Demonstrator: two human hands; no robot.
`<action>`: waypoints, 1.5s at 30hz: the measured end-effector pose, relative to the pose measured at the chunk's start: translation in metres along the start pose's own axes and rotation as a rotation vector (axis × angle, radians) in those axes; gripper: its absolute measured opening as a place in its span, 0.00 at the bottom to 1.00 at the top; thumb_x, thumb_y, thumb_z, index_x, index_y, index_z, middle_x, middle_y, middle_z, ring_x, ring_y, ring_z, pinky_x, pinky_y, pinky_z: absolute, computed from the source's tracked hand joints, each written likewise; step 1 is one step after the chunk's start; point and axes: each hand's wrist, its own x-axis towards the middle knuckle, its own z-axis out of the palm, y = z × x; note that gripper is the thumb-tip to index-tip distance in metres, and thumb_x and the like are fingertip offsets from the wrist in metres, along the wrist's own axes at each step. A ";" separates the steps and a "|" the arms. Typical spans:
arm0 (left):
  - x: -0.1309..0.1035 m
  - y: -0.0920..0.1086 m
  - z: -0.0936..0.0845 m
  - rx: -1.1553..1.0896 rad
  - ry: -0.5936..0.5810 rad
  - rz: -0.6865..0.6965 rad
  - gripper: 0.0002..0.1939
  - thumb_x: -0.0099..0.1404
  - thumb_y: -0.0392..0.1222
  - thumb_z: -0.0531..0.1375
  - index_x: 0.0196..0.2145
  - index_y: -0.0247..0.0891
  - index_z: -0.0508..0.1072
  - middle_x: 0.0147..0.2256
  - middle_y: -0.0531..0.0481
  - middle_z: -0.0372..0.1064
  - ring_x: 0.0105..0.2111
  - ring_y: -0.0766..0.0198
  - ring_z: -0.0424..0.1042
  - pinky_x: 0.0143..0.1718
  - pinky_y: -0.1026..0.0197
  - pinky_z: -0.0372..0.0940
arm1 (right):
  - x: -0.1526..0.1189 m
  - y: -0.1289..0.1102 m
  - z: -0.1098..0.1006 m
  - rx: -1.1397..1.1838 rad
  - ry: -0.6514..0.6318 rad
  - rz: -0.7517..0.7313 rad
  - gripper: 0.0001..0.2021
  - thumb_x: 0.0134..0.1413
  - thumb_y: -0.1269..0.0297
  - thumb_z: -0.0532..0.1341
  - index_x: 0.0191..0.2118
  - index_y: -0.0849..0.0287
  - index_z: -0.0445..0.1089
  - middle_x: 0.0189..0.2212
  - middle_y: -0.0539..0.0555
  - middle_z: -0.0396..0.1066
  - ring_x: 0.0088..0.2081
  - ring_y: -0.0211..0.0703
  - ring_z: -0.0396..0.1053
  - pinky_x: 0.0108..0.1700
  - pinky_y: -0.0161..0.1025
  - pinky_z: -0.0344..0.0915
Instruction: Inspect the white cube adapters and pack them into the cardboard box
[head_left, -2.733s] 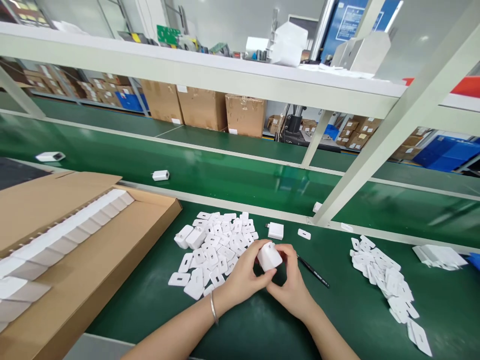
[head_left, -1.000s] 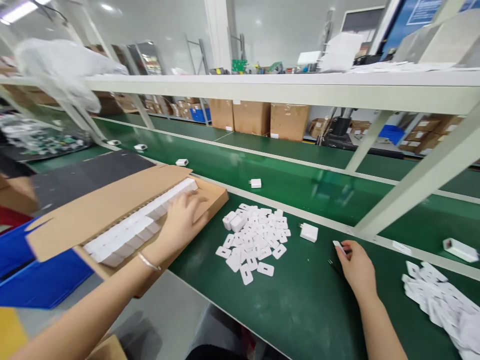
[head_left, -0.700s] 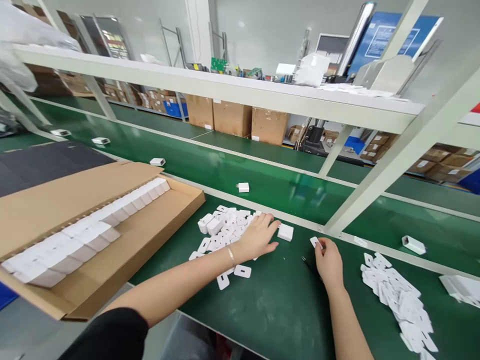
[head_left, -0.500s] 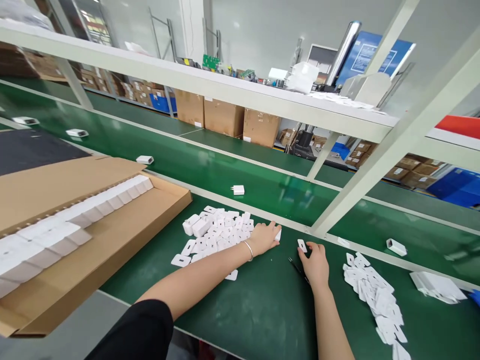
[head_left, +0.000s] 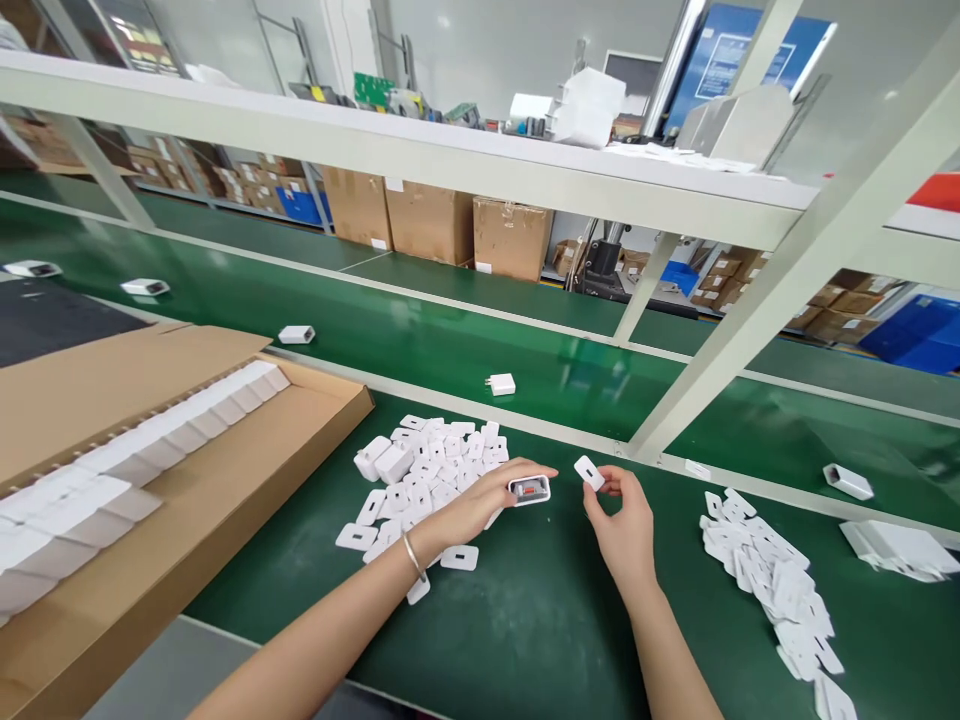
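My left hand [head_left: 476,503] grips a white charger housing [head_left: 530,489], its open end turned toward me with parts showing inside. Between the thumb and fingers of my right hand [head_left: 626,525] is a small white end plate [head_left: 588,472] with a dark slot. The plate is held just right of the housing, apart from it. Behind and left of my left hand spreads a pile of white slotted plates [head_left: 442,470], with white charger blocks [head_left: 394,463] at its left side. Right of my right arm lies a heap of thin white pieces [head_left: 780,580].
An open cardboard box [head_left: 300,430] holding a row of white blocks stands at left. Beyond the bench edge, a green belt [head_left: 405,340] carries white chargers [head_left: 502,384], spaced apart. A slanted metal post [head_left: 720,340] rises in front of my right hand. More white pieces [head_left: 900,548] lie far right.
My left hand has drawn back from the bench's far side and turned the charger housing's open end toward me. My right hand has lifted the end plate slightly, moving left toward it.
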 end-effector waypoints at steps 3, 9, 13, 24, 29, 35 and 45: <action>-0.007 -0.003 0.001 -0.084 0.016 0.032 0.24 0.65 0.40 0.50 0.55 0.40 0.75 0.55 0.42 0.68 0.56 0.47 0.68 0.59 0.48 0.62 | -0.011 -0.024 0.006 0.159 -0.013 -0.131 0.07 0.65 0.62 0.62 0.46 0.55 0.72 0.40 0.55 0.73 0.38 0.46 0.71 0.42 0.44 0.70; -0.012 -0.003 0.000 -0.017 -0.046 0.049 0.19 0.68 0.43 0.50 0.50 0.40 0.75 0.50 0.43 0.69 0.51 0.49 0.68 0.57 0.49 0.61 | -0.027 -0.039 0.016 0.301 -0.134 -0.194 0.07 0.64 0.67 0.62 0.47 0.54 0.71 0.38 0.53 0.71 0.37 0.45 0.70 0.40 0.43 0.70; -0.017 -0.002 -0.001 -0.046 -0.092 0.039 0.19 0.71 0.42 0.47 0.49 0.39 0.75 0.48 0.44 0.68 0.47 0.51 0.68 0.53 0.51 0.62 | -0.030 -0.041 0.015 0.308 -0.172 -0.220 0.09 0.62 0.68 0.63 0.47 0.53 0.71 0.38 0.54 0.70 0.37 0.46 0.70 0.39 0.44 0.70; -0.017 -0.008 0.005 -0.303 -0.052 -0.064 0.23 0.70 0.53 0.49 0.47 0.36 0.77 0.45 0.42 0.72 0.45 0.49 0.69 0.50 0.51 0.63 | -0.031 -0.040 0.017 0.260 -0.129 -0.218 0.10 0.63 0.69 0.62 0.48 0.53 0.70 0.38 0.53 0.67 0.37 0.45 0.66 0.39 0.43 0.67; -0.017 -0.012 0.005 -0.361 -0.061 -0.029 0.24 0.70 0.52 0.50 0.48 0.35 0.79 0.49 0.39 0.72 0.47 0.48 0.71 0.49 0.52 0.64 | -0.025 -0.032 0.018 0.181 -0.020 -0.099 0.06 0.64 0.66 0.62 0.46 0.54 0.71 0.38 0.53 0.68 0.36 0.44 0.65 0.39 0.42 0.66; -0.015 -0.012 0.005 -0.514 -0.054 -0.032 0.27 0.68 0.55 0.49 0.43 0.33 0.80 0.45 0.37 0.75 0.43 0.49 0.74 0.44 0.55 0.66 | -0.021 -0.029 0.016 0.171 0.045 -0.047 0.06 0.65 0.64 0.61 0.46 0.54 0.70 0.38 0.53 0.67 0.35 0.44 0.65 0.39 0.43 0.66; -0.011 -0.011 0.008 -0.659 -0.039 -0.110 0.27 0.63 0.55 0.50 0.36 0.29 0.80 0.31 0.36 0.76 0.31 0.53 0.73 0.27 0.60 0.59 | -0.032 -0.041 0.019 0.034 -0.024 -0.232 0.08 0.64 0.68 0.61 0.48 0.54 0.68 0.39 0.55 0.69 0.37 0.47 0.67 0.38 0.44 0.66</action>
